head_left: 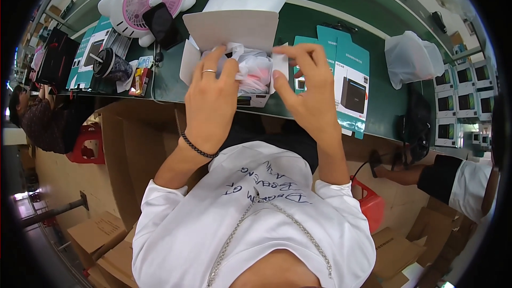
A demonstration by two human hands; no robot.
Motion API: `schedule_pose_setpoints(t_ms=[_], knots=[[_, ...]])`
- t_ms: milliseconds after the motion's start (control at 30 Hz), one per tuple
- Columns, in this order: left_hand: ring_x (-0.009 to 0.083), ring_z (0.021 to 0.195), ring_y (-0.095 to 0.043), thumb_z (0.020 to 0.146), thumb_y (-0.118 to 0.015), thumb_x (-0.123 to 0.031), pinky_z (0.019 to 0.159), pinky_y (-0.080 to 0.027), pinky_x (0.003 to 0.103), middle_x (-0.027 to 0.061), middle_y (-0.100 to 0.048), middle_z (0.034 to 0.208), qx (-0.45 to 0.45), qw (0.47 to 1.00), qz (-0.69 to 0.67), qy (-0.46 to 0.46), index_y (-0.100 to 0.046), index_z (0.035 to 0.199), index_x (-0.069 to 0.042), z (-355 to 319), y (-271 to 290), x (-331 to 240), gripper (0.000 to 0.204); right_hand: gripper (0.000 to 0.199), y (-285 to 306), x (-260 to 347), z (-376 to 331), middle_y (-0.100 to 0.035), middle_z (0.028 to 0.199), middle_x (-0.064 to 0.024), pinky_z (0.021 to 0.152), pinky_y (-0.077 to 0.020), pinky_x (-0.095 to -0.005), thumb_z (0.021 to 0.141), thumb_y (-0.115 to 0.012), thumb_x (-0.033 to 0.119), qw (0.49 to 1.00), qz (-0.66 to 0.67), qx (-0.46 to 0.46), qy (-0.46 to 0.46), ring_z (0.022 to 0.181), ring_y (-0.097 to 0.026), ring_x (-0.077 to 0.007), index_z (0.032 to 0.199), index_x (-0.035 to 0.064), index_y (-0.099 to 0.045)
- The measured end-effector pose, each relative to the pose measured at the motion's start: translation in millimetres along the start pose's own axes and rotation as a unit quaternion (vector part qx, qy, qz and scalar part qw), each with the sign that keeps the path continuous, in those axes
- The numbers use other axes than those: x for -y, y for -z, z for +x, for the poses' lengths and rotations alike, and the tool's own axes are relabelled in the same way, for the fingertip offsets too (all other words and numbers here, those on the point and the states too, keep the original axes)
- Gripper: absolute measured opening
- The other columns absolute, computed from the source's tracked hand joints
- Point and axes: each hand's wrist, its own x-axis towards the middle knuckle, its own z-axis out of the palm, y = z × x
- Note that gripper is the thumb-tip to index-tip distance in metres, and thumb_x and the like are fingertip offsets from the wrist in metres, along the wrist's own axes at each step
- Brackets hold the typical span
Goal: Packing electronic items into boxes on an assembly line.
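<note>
Head view: at upper centre, the left hand (212,98) bends over a bag (255,68) in a box (232,28), grip unclear; the right hand (312,93), fingers spread, nears the box's right flap (281,64).

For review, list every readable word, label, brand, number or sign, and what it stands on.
Wording left uncopied; where it stands:
White shirt: dark lettering, upside down.
Teal carton, right: legible print.
Pink fan: dark characters on rim.
Open white box: front print, too small.
Brown cardboard box, lower left: too small.
Stacked boxes, far right: too small.
</note>
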Motion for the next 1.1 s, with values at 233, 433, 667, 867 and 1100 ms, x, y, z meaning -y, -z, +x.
schedule_pose_setpoints(t_ms=[233,433,667,867,1100], knots=[[0.028,0.101,-0.068,0.082,-0.064,0.004,0.076,-0.058,0.04,0.0086,-0.064,0.123,-0.013,0.998,-0.062,0.014,-0.066,0.12,-0.011,7,-4,-10,0.041,0.033,3,-3,4,-0.062,0.111,-0.0105,0.067,-0.0542,-0.0256,0.089,-0.071,0.01,0.978,0.181,0.042,-0.092,0.086,-0.065,-0.016,0.123,0.0084,-0.07],[0.0272,0.101,-0.067,0.081,-0.065,0.005,0.074,-0.057,0.038,0.0048,-0.065,0.119,-0.004,0.995,-0.063,-0.08,-0.071,0.111,-0.009,7,-9,11,0.034,0.029,69,-207,78,-0.07,0.102,-0.0147,0.08,-0.0556,-0.0343,0.091,-0.069,0.011,0.985,-0.126,-0.051,-0.101,0.089,-0.07,-0.023,0.119,0.0062,-0.07],[0.0503,0.143,-0.032,0.083,-0.073,-0.048,0.115,-0.021,0.071,0.02,-0.047,0.148,0.068,0.993,0.056,-0.078,-0.052,0.139,0.003,-29,-8,-2,0.079,0.031,100,-359,89,-0.068,0.108,-0.0206,0.086,-0.0546,-0.0481,0.086,-0.074,0.016,0.922,-0.352,0.141,-0.079,0.098,-0.067,-0.0372,0.115,0.0081,-0.071],[0.0488,0.139,-0.039,0.083,-0.076,-0.048,0.112,-0.029,0.069,0.0187,-0.05,0.144,-0.002,0.998,0.069,-0.012,-0.059,0.13,-0.004,-26,-31,-20,0.067,0.023,101,-305,98,-0.073,0.09,-0.0178,0.078,-0.0559,-0.0419,0.092,-0.071,0.021,0.968,-0.186,-0.014,-0.169,0.083,-0.072,-0.0328,0.109,0.0063,-0.07],[0.0463,0.139,-0.043,0.083,-0.076,-0.039,0.112,-0.035,0.06,0.0168,-0.052,0.144,-0.002,0.998,0.067,-0.017,-0.062,0.126,-0.005,-24,-34,-26,0.056,0.034,97,-364,72,-0.075,0.089,-0.0178,0.08,-0.0561,-0.0422,0.085,-0.076,0.032,0.9,-0.381,0.096,-0.189,0.087,-0.073,-0.0329,0.101,0.0024,-0.072]])
